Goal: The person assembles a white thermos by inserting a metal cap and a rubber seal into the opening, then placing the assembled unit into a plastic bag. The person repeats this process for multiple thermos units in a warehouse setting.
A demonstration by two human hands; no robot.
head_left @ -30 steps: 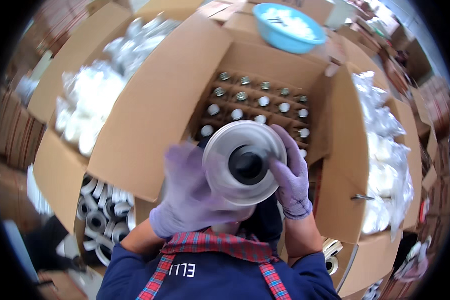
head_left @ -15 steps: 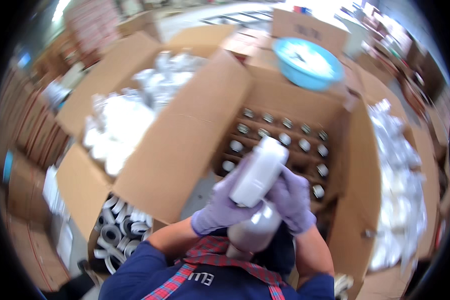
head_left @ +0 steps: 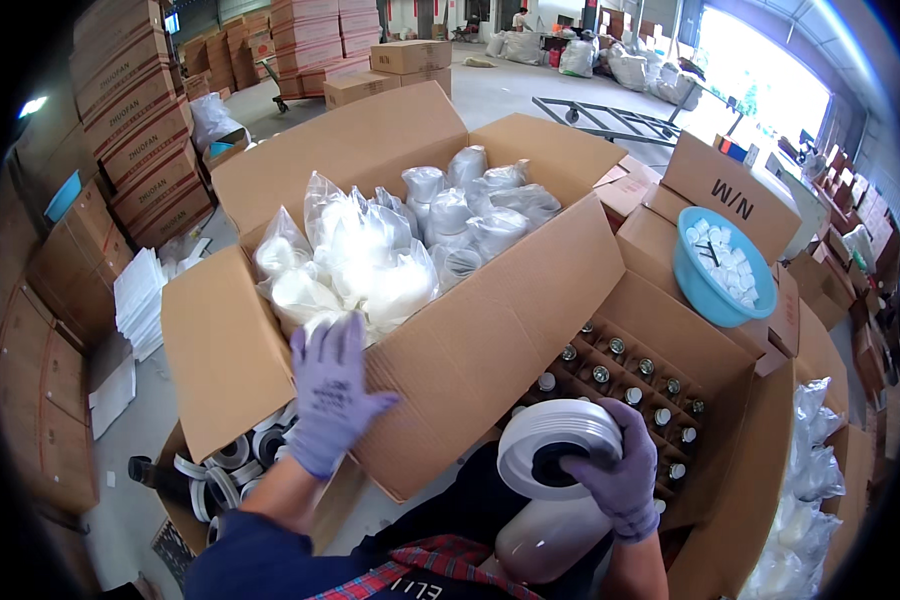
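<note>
My left hand (head_left: pixel 332 395), in a purple glove, is open with fingers spread at the near rim of a big carton (head_left: pixel 480 350). Its fingertips are close to white parts in clear plastic bags (head_left: pixel 365 265) inside. My right hand (head_left: pixel 628 478), gloved alike, grips a white round base with a ribbed rim and a black centre (head_left: pixel 515 450); the thumb lies at its dark middle. Below that, against my lap, is a smooth, rounded white body (head_left: pixel 550 540). Whether it joins the base is hidden.
A divided carton (head_left: pixel 735 430) at the right holds several bottles with pale or silvery tops (head_left: pixel 633 396). Behind it stands a blue basin (head_left: pixel 682 270) of small white pieces. White and black rings (head_left: pixel 232 455) fill a box at lower left. More bagged parts (head_left: pixel 805 500) lie far right.
My left hand has let go of the white part both hands held and moved left to the bagged parts. My right hand now holds the round base lower right. The view has shifted left and upward.
</note>
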